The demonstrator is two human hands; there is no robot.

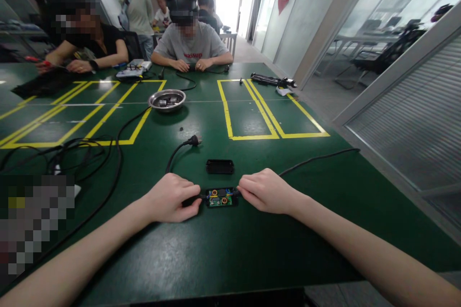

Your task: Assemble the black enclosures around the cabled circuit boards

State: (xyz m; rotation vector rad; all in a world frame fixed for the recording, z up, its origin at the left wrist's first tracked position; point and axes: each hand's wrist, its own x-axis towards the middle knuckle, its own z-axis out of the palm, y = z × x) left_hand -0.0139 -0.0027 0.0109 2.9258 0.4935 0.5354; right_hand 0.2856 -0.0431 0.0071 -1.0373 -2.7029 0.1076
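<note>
In front of me on the green table lies an open black case with a green circuit board inside, carrying two copper-coloured ring coils. My left hand is closed on the black cable at the case's left end. At its right end my right hand pinches the other cable, which runs off to the right. Just beyond the case rests a black rectangular case half, hollow side showing. A power plug on a black cord lies behind my left hand.
A metal bowl with small metal parts stands farther back. Tangled black cables lie at the left. Yellow tape marks rectangles on the table. A black folded tripod-like object lies at the back right. Two people sit working across the table.
</note>
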